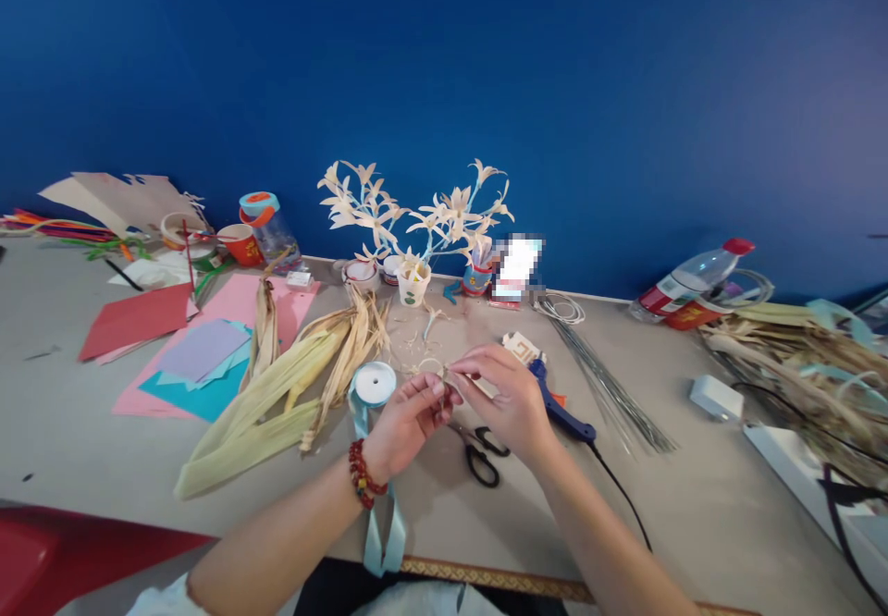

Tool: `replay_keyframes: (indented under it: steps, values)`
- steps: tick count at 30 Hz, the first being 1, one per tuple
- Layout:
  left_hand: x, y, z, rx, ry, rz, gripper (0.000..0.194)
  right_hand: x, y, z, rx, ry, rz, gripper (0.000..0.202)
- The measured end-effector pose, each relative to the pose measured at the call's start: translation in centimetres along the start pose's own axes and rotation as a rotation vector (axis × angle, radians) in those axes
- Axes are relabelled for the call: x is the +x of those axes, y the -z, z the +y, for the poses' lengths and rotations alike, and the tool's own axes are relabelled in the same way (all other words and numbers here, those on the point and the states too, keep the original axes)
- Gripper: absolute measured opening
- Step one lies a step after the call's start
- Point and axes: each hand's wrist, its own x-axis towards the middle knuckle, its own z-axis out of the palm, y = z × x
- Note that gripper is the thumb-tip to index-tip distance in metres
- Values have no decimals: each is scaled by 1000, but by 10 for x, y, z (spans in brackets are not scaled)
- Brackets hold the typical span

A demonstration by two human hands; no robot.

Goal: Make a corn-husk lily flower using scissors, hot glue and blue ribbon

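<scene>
My left hand, with a red beaded bracelet at the wrist, is closed in a pinch near the middle of the table. Against its fingertips, my right hand pinches too. A small, thin pale piece shows between the two hands; its details are too small to tell. Below them lie black scissors, partly covered by my hands. A roll of light blue ribbon sits beside my left hand, its tail running under the wrist. To the right of my right hand is a blue glue gun.
Corn husks and coloured paper lie left. Pale flowers stand in cups at the back, beside a bright phone. Wires, a plastic bottle and a power strip are right.
</scene>
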Motion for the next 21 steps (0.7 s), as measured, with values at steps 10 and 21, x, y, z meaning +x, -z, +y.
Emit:
replay_keyframes:
  steps: [10, 21]
  values:
    - [-1, -1, 1, -2, 32, 7, 10, 0, -2, -2, -49, 25, 25, 13]
    - [-1, 0, 1, -11, 38, -1, 10, -3, -8, -2, -103, 16, 66, 9]
